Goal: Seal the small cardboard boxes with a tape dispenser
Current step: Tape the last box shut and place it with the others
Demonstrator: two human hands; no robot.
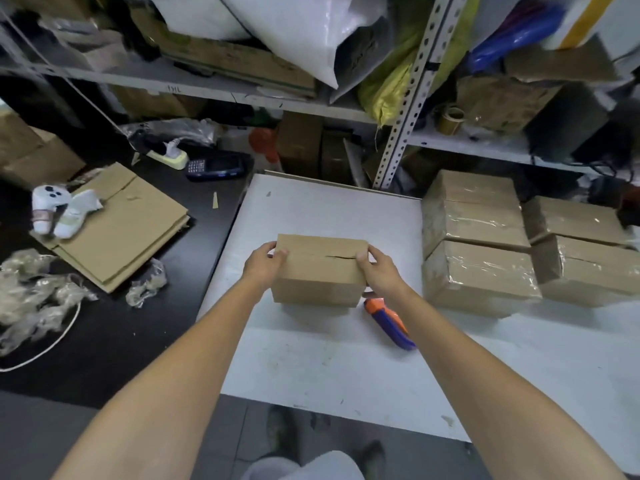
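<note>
- The small cardboard box [320,268] stands on the white table [311,368], about mid-table and directly in front of the person.
- Its top flaps meet in a seam; toward the right end a dark slit gapes, and no tape shows on it.
- The left hand [265,263] grips the box's left end. The thumb lies on the top face and the fingers curl round the end wall, with their tips hidden behind the cardboard.
- The right hand [379,271] grips the right end the same way. The thumb presses the top beside the slit, and the other fingers wrap down the side, mostly out of sight.
- The tape dispenser [389,322], orange and purple, lies on the table just beside the box's near right corner. Its front end is covered by the right wrist, so the roll and blade cannot be made out.
- Four taped boxes [478,244] sit close together at the table's right; the outer pair is cut off by the frame edge.
- Flattened cardboard [117,223] and crumpled plastic film [34,296] lie on the dark surface to the left.
- The shelves behind are crowded and blurred; most of their contents are hard to identify.
</note>
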